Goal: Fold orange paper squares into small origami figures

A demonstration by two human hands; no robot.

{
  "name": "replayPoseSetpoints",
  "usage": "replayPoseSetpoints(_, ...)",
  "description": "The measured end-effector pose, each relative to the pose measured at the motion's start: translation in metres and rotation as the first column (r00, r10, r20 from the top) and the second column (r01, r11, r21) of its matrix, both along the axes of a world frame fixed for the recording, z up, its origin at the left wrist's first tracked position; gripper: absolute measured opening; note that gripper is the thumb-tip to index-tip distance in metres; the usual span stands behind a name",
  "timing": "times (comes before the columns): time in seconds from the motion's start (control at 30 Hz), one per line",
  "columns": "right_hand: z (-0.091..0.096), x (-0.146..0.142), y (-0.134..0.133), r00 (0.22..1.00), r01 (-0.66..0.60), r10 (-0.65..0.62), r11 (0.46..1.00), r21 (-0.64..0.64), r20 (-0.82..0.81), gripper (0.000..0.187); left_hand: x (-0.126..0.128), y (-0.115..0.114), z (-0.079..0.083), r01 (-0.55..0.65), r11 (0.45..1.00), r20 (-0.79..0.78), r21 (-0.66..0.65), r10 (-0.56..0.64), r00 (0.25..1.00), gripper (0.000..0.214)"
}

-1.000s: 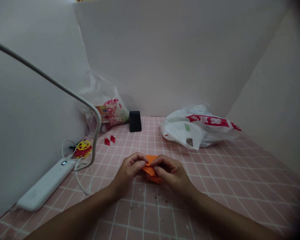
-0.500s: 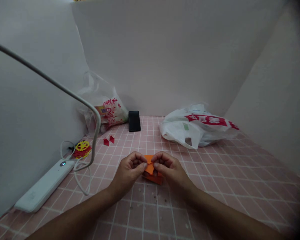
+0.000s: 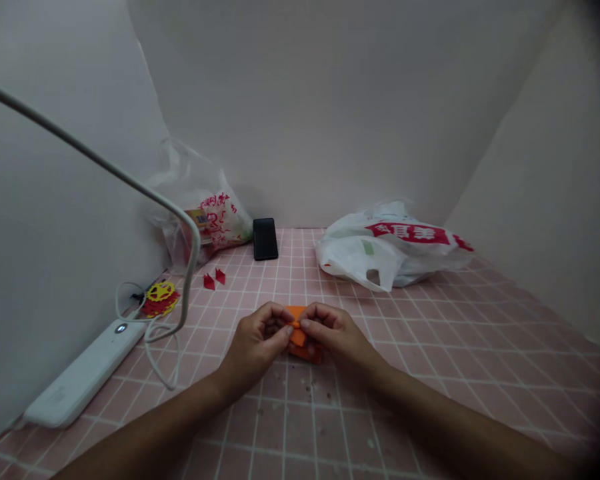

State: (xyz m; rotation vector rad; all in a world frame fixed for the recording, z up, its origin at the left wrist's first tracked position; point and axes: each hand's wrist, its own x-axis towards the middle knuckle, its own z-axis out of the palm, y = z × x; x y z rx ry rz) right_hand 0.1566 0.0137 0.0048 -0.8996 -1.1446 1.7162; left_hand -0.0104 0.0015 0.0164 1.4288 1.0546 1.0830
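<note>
Between both hands is a piece of orange paper [image 3: 297,312], folded or bent where the thumbs meet it. My left hand [image 3: 258,341] pinches its left side with thumb and fingertips. On the opposite side, my right hand [image 3: 336,335] pinches the paper with thumb and index finger. Just below the fingers, another orange flap [image 3: 310,353] shows near the tabletop; whether it is part of the same sheet I cannot tell. The fingers partly hide the paper's middle. Two small red folded paper pieces [image 3: 215,278] stand farther off, left of the hands.
A white power strip [image 3: 85,377] with a looped cable [image 3: 173,370] lies left, beside yellow and red cut-outs [image 3: 161,298]. A black phone [image 3: 265,239] leans near the wall. Plastic bags sit at back left [image 3: 225,220] and back right [image 3: 395,250]. A pale lamp arm or thick cord [image 3: 105,163] crosses the left.
The thumbs have pressed closer together at the middle of the orange paper, which now bulges or creases there. The whole view has shifted slightly.
</note>
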Motion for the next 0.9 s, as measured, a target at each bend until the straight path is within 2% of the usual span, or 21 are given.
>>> replayPoseSetpoints(0.17, 0.002, 0.0011, 0.0025, 0.999, 0.013, -0.014, 0.999, 0.045, 0.03, 0.028, 0.0014, 0.0018, 0.0032, 0.04, 0.991, 0.116, -0.127, -0.026, 0.993, 0.024)
replayPoseSetpoints(0.6, 0.0042, 0.0015, 0.0002, 0.997, 0.013, -0.018, 0.998, 0.066, 0.078, 0.026, -0.0001, 0.0031, 0.0016, -0.021, 0.992, 0.082, -0.126, 0.031, 0.996, 0.022)
replayPoseSetpoints(0.77, 0.0019, 0.0028, 0.0017, 0.994, 0.022, -0.043, 0.98, 0.197, 0.104, 0.02, -0.0002, 0.0039, 0.001, -0.015, 0.985, 0.109, -0.17, 0.034, 0.993, 0.027)
replayPoseSetpoints(0.9, 0.002, 0.0046, 0.0005, 0.979, 0.056, -0.122, 0.93, 0.364, 0.163, 0.012, 0.0001, 0.003, 0.0015, -0.027, 0.987, 0.093, -0.159, 0.042, 0.995, 0.023)
